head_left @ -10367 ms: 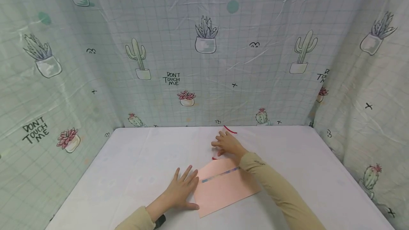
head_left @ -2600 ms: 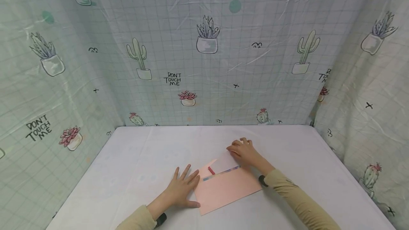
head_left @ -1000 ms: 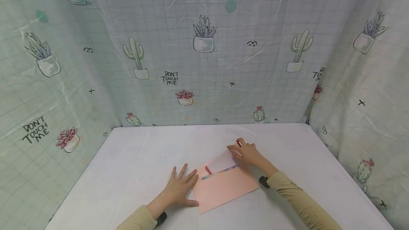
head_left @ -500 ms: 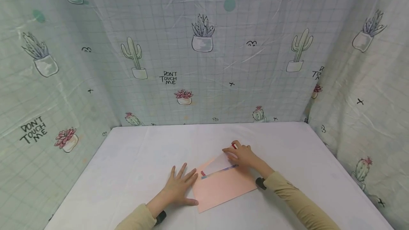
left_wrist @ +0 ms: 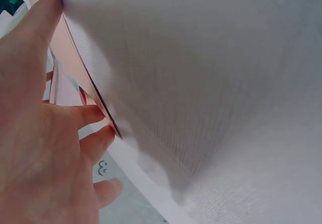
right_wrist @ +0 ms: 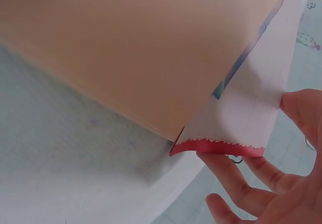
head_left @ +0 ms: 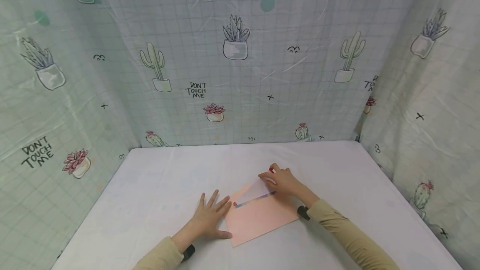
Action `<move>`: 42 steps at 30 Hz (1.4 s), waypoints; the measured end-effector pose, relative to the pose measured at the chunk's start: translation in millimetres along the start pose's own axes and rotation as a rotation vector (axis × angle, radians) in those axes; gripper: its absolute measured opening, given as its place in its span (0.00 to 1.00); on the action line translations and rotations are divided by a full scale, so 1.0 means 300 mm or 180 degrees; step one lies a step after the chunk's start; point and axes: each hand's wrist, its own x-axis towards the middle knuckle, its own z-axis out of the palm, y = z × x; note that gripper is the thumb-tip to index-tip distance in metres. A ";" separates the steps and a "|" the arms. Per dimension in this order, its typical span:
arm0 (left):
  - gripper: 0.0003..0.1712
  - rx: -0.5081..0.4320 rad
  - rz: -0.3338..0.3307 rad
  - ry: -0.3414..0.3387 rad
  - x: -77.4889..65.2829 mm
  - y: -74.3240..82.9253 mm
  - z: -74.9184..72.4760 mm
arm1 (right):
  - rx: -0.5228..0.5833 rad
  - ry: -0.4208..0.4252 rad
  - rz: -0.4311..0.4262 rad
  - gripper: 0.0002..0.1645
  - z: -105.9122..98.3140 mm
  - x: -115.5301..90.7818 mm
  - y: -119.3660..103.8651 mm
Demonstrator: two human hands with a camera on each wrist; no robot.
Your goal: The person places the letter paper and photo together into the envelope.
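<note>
A pink envelope (head_left: 262, 222) lies slanted on the white table, with a narrow bluish strip (head_left: 258, 199) along its opening. Out of that opening sticks a pale card (head_left: 255, 191), partly hidden inside. The card's scalloped red border (right_wrist: 216, 147) shows at one end in the right wrist view. My right hand (head_left: 283, 180) grips the card's exposed end, thumb on one edge and fingers against the red border. My left hand (head_left: 208, 218), fingers spread, rests at the envelope's left edge; in the left wrist view its thumb (left_wrist: 43, 17) and fingertips touch that edge.
The white tabletop (head_left: 180, 170) stretches around the envelope. A cactus-print cloth (head_left: 240, 78) hangs at the back and on both sides. Dark bands (head_left: 188, 253) sit at both wrists.
Ten seconds ago the card lay beyond the envelope under my right hand. Since then it has entered the opening, and in the last second it slides further in and leftward. My left hand stays put.
</note>
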 end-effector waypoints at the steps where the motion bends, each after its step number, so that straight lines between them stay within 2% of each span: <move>1: 0.52 0.0005 -0.0008 -0.0004 0.000 0.000 -0.001 | -0.0009 -0.0012 -0.0011 0.17 -0.002 0.001 0.000; 10: 0.52 -0.0025 -0.0028 -0.0046 -0.004 0.003 -0.012 | 0.0232 -0.0166 0.0000 0.25 -0.033 -0.002 -0.003; 14: 0.52 -0.0021 -0.0014 -0.0060 -0.007 0.001 -0.010 | 0.0120 -0.0132 -0.0171 0.23 -0.024 -0.004 -0.012; 18: 0.52 -0.0010 0.0015 -0.0057 -0.010 -0.004 -0.004 | -0.0141 -0.0023 -0.0353 0.20 -0.010 -0.015 -0.037; 25: 0.52 -0.0081 0.0045 -0.0060 -0.020 -0.008 0.002 | -0.0918 0.0259 -0.0602 0.19 0.018 -0.036 -0.072; 28: 0.52 -0.0072 0.0052 -0.0063 -0.024 -0.007 0.001 | -0.1018 0.0286 -0.0690 0.19 0.028 -0.032 -0.072; 35: 0.53 -0.0046 0.0043 -0.0058 -0.024 -0.006 -0.002 | -0.1189 0.0117 -0.0876 0.20 0.022 -0.024 -0.073; 42: 0.53 0.0019 0.0036 -0.0060 -0.019 -0.009 0.002 | -0.0866 -0.0164 -0.0874 0.20 0.011 -0.024 -0.108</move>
